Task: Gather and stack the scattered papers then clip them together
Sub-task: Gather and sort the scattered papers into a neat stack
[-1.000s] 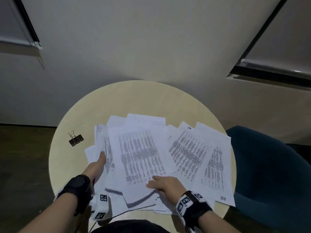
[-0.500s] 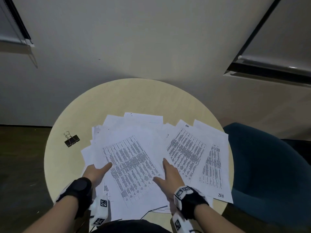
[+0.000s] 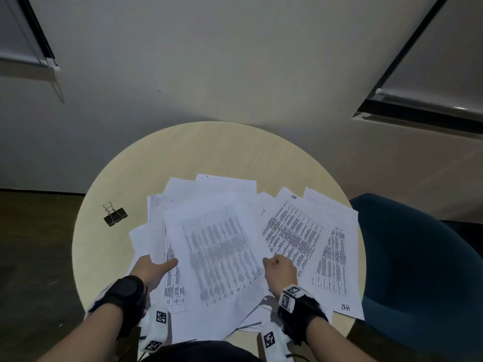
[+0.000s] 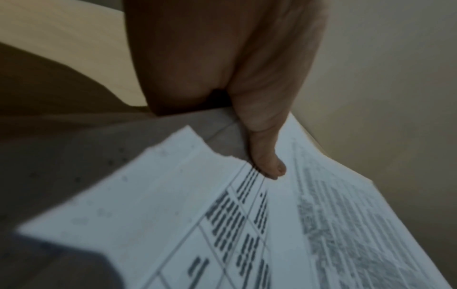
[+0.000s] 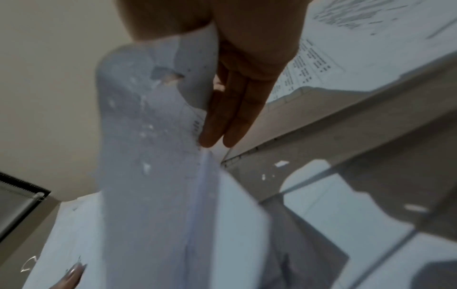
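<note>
White printed papers lie fanned over the near half of a round beige table [image 3: 209, 150]. A middle bundle of sheets [image 3: 217, 246] is blurred and held at both sides. My left hand [image 3: 156, 267] pinches its left edge, thumb [image 4: 268, 164] on top and the fingers hidden beneath. At the right edge my right hand [image 3: 278, 269] grips the bundle, with the fingers [image 5: 222, 125] under the sheet. Two more printed sheets [image 3: 295, 231] lie spread flat to the right. A black binder clip [image 3: 115, 214] sits apart on the table's left side.
A dark blue chair [image 3: 418, 257] stands close to the table's right edge. A pale wall runs behind the table, and dark floor shows at the left. The far half of the tabletop is bare wood.
Both hands lay flat on the top sheets before. Now they grip the middle bundle at its left and right edges, and the top sheet has turned straighter.
</note>
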Demonstrator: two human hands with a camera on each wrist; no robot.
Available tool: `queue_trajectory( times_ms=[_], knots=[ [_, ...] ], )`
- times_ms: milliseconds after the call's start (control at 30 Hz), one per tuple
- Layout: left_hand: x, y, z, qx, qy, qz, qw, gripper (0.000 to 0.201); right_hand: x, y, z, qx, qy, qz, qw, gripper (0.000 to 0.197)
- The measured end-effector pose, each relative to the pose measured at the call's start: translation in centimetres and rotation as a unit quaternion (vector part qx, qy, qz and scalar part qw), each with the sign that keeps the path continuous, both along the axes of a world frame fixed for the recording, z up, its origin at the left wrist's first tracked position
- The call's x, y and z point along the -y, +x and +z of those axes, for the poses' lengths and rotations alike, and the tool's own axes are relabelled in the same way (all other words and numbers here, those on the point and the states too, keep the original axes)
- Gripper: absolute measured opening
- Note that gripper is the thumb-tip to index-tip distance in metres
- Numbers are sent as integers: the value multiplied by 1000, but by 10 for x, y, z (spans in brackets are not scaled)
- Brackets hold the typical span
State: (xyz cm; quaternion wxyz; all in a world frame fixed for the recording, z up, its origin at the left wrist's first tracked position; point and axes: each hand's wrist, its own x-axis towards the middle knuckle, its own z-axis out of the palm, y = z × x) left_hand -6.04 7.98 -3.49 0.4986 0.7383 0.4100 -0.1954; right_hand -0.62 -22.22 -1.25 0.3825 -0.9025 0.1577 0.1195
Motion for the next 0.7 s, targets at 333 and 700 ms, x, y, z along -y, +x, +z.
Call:
queue_trajectory(
  times_ms=[333,700],
  knots=[
    [7,0,12,24,-13,5,1000,89,7,-11,-7,-101,46,72,991,23],
    [28,23,80,213,-68,-86,971,12,-28,2,71,-111,230,81,964,39]
  ],
)
